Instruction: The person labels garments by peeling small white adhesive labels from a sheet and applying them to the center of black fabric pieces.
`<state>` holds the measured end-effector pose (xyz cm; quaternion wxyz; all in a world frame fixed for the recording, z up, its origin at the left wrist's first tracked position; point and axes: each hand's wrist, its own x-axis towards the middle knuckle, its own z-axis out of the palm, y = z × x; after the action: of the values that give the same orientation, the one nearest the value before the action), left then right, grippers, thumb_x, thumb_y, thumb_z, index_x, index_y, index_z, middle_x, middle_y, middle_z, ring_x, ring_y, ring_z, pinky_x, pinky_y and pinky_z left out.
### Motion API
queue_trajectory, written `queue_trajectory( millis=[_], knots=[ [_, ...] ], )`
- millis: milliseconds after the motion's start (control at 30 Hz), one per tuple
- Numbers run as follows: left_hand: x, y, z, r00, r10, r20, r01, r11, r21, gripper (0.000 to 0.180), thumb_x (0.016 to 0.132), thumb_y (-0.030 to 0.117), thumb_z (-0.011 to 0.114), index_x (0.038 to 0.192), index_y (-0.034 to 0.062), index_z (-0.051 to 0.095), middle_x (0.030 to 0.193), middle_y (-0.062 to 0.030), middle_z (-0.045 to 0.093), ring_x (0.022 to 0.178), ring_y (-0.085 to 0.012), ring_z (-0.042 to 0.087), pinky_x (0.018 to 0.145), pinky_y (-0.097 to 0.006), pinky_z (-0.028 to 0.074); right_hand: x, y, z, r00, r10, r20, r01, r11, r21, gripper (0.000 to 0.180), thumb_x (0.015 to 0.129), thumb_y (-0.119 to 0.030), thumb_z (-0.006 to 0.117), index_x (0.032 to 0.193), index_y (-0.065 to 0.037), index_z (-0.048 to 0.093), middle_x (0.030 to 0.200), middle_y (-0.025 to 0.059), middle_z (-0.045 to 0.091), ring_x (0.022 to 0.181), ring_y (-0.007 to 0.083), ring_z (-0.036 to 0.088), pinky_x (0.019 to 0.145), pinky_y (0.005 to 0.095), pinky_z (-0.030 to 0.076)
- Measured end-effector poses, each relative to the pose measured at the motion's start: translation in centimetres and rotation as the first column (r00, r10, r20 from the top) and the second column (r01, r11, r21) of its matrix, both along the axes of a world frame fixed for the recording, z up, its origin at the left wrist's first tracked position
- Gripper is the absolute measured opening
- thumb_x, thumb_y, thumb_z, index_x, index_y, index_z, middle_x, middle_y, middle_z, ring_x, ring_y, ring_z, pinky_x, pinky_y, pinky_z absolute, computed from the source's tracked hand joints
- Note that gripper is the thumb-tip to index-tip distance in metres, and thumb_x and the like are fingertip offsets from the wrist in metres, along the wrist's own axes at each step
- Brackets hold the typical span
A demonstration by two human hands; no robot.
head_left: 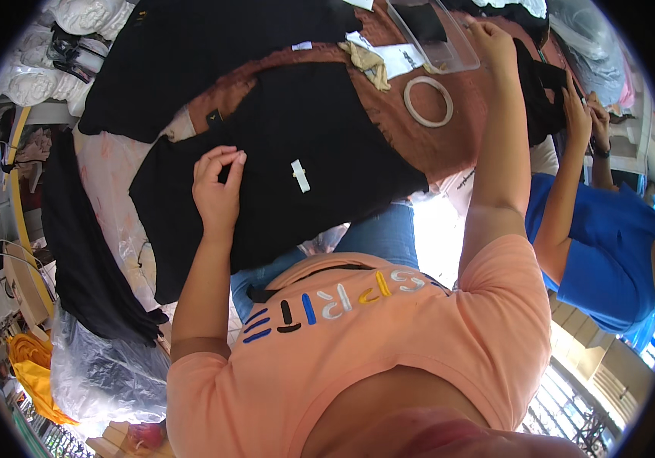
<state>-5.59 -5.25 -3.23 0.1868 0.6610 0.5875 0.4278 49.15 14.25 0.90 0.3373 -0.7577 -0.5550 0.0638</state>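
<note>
A black garment (297, 114) lies spread across the table in front of me, its near edge hanging over my lap. Over its left part is my left hand (216, 187), fingers curled and thumb drawn in; anything between the fingertips is too small to make out. A small white strip (300, 175) rests on the cloth to the right of that hand. My right arm stretches to the far right, where my right hand (495, 47) has its fingers bent together beside the clear plastic tray (457, 57). Whatever those fingers pinch cannot be made out. A dark piece (421, 23) lies inside the tray.
A white ring (448, 104) lies on the brown table cover (472, 122), near a crumpled beige cloth (369, 65). More black fabric (182, 53) covers the far left. At right, a person in blue (598, 237) handles black cloth (541, 99). Plastic-wrapped bundles (106, 370) stand left.
</note>
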Motion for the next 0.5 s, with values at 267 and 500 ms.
queue_trajectory(
  millis=[267,500],
  knots=[
    [-0.3,0.0,-0.5,0.999,0.028,0.043,-0.028,1.0,-0.008,0.01,0.089,0.014,0.079,0.094,0.0048,0.077,0.106,-0.0072,0.074,0.103,-0.0233,0.067,0.094,-0.034,0.051,-0.5,-7.3,-2.9,0.984,-0.155,0.092,0.132,0.967,0.22,0.032,0.096,-0.036,0.067,0.108,-0.01,0.078,0.085,0.0061,0.074,0.077,0.0172,0.072,0.073,0.034,0.055],
    [-0.6,0.3,-0.7,0.999,0.012,0.04,-0.012,1.0,0.017,0.012,0.089,0.016,0.079,0.094,0.0048,0.077,0.108,-0.0077,0.074,0.104,-0.0236,0.068,0.095,-0.034,0.051,-4.7,-14.1,-4.2,0.975,-0.216,0.059,0.215,0.976,0.011,0.034,0.09,-0.033,0.069,0.111,-0.007,0.075,0.093,0.0125,0.077,0.087,0.0221,0.076,0.082,0.0328,0.057]
  ],
)
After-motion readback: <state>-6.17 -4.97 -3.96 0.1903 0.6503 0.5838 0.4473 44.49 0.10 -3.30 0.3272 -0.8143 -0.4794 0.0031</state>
